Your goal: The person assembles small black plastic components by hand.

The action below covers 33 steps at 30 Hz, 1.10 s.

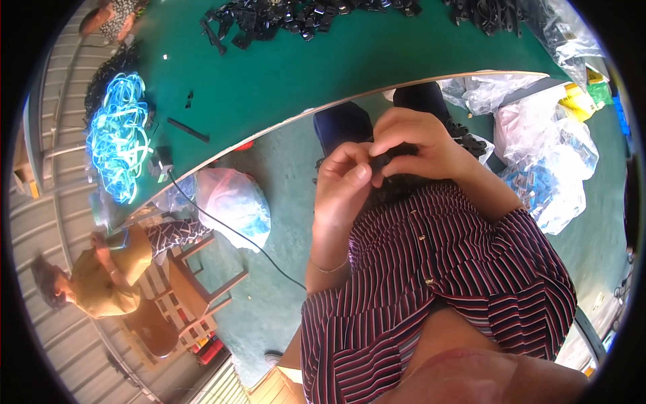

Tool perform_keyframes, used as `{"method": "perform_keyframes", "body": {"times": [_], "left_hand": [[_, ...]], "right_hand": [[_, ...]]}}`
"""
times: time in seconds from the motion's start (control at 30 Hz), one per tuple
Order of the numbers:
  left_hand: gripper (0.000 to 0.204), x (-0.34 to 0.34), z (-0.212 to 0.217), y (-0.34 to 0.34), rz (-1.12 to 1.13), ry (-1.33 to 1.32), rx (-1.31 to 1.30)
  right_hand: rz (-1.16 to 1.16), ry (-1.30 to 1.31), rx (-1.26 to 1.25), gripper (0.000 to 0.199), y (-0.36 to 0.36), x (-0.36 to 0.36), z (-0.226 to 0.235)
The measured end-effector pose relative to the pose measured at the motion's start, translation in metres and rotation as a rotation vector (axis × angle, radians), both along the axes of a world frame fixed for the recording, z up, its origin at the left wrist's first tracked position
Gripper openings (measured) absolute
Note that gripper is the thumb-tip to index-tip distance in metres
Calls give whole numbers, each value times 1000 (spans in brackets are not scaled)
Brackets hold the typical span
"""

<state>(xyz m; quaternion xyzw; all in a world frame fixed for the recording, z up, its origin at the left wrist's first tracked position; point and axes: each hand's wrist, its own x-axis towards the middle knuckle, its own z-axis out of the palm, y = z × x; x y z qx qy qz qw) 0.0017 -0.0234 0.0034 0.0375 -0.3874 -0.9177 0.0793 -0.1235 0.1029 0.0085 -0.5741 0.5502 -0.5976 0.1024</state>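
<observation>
Above my lap, my left hand and my right hand meet fingertip to fingertip. Between them they pinch a small black piece, mostly covered by the fingers, so its exact kind does not show. The left thumb and forefinger press on it from one side, the right thumb and fingers from the other. More black parts lie on my lap beside the right wrist, partly hidden by it.
Ahead stands a green-topped table bearing a heap of black plastic parts, a thin black bar and a coil of bluish-white strands. Plastic bags flank me. A cable hangs nearby. A person sits at left.
</observation>
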Motion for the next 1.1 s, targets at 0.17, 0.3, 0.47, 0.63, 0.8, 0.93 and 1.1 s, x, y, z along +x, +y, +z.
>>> {"method": "perform_keyframes", "body": {"times": [0.17, 0.3, 0.47, 0.63, 0.8, 0.93, 1.1], "left_hand": [[14, 3, -2, -2, -18, 17, -17], [13, 6, -1, -3, 15, -11, -18], [10, 11, -3, -2, 14, 32, 87], [15, 14, -2, 0, 97, 2, -12], [12, 14, -1, 1, 109, 9, -27], [14, 10, -3, 0, 198, 31, -63], [22, 7, -2, 4, 319, 9, -516]], "right_hand": [[2, 10, -33, 31, -2, 6, 2], [-7, 82, -8, 29, -3, 7, 3], [46, -84, -2, 26, -5, 13, 5], [55, -40, 2, 27, -8, 15, 6], [47, 79, -3, 28, -11, 15, 13], [-116, 74, 55, 18, -3, 17, 21], [-6, -131, 321, 22, 6, 9, 9]]}}
